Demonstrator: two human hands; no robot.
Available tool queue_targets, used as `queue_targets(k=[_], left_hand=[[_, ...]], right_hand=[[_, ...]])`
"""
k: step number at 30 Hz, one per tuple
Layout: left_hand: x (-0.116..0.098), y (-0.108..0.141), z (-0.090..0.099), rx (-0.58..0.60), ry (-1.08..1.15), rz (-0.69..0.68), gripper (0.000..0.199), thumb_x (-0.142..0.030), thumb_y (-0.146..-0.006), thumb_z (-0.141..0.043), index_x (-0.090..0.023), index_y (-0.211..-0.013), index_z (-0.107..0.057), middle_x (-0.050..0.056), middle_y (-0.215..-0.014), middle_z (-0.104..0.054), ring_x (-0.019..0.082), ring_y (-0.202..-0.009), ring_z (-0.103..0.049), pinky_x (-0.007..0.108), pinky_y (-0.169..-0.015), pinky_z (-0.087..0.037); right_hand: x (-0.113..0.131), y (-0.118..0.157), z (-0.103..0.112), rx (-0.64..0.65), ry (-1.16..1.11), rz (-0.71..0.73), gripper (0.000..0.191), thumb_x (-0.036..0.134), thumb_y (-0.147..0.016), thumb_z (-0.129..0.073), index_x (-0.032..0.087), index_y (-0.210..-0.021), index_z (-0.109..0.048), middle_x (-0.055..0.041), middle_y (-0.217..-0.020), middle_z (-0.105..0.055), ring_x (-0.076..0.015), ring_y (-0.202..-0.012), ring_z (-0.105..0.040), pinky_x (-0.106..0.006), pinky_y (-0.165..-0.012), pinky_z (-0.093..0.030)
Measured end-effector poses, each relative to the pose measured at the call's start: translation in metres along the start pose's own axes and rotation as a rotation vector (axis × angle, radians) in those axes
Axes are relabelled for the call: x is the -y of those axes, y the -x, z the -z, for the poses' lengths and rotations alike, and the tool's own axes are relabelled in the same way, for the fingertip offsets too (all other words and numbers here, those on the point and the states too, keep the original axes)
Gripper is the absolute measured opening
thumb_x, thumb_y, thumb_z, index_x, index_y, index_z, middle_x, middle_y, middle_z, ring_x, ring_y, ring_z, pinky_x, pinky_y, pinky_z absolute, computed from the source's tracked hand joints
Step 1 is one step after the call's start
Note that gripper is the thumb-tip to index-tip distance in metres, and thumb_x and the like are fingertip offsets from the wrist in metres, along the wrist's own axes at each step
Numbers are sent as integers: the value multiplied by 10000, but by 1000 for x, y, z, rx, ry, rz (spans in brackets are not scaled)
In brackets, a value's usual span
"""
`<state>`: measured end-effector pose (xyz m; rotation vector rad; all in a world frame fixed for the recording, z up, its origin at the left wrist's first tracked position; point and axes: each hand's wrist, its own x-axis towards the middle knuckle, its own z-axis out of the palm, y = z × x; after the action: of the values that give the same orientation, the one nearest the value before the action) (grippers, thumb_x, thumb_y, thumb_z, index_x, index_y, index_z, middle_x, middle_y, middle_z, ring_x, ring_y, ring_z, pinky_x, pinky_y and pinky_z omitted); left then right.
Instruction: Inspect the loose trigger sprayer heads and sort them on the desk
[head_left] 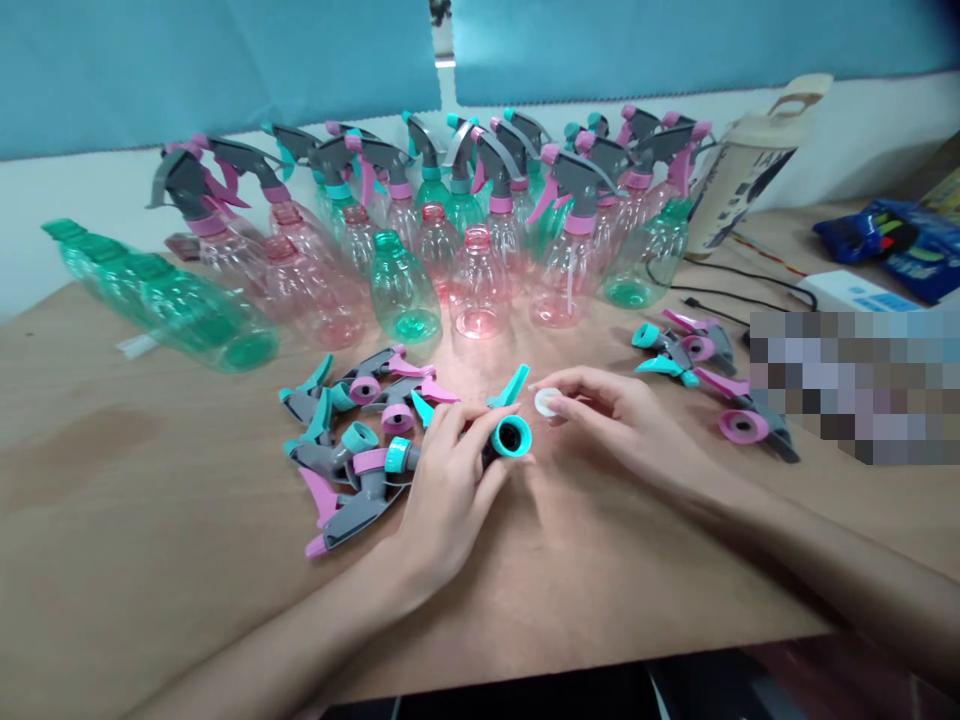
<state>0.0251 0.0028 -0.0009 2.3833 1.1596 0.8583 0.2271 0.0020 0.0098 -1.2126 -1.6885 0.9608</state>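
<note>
My left hand [450, 480] is closed around a trigger spray head [513, 437] with a turquoise collar, whose open end faces me. The turquoise trigger sticks up behind my fingers, and the rest of its body is mostly hidden. Between the thumb and fingers of my right hand [615, 415] is a small white disc [547, 402], held just right of the collar and apart from it. Beside my left hand lies a loose pile of grey spray heads [364, 500] with pink or turquoise parts.
Behind my hands stand several pink bottles [480, 290] and green bottles [405, 295], many with spray heads fitted. Green bottles [202, 315] lie at the left. More spray heads [742, 425] rest at the right, near a cable [739, 285], a cream tumbler [746, 170] and a blue packet [892, 245].
</note>
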Motion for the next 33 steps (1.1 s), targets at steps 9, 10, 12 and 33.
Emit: queue_targets(k=[9,10,12,33], left_hand=[[-6,0,0,25,47,8,299,-153,-862,-588,-234,-1147,-550,29,-992,-533,200,-946,-486,341,-825,-421],[-6,0,-1,25,52,3,289,-160,-862,-587,-231,-1140,-553,30,-989,-535,202,-944,-488,343,-823,-424],[-5,1,-3,30,61,-10,284,-167,-864,-584,-230,-1138,-550,37,-1006,-537,209,-958,-489,355,-830,-428],[-7,5,-7,66,146,-62,256,-176,-851,-612,-198,-1100,-558,44,-1032,-540,200,-957,-486,344,-824,-434]], right_hand=[[4,1,-4,-76,-321,-101,137,286,-821,-636,166,-882,-661,-17,-787,-678,-114,-644,-645,-230,-567,-566],[5,2,-4,-77,-354,-106,124,271,-791,-672,170,-863,-676,-14,-759,-681,-111,-618,-642,-215,-531,-562],[9,4,-5,-41,-415,-121,103,242,-743,-719,181,-824,-703,-10,-726,-685,-111,-595,-647,-202,-495,-562],[7,11,-15,60,-359,-104,144,267,-755,-705,278,-889,-755,-4,-726,-703,-60,-502,-522,-150,-392,-401]])
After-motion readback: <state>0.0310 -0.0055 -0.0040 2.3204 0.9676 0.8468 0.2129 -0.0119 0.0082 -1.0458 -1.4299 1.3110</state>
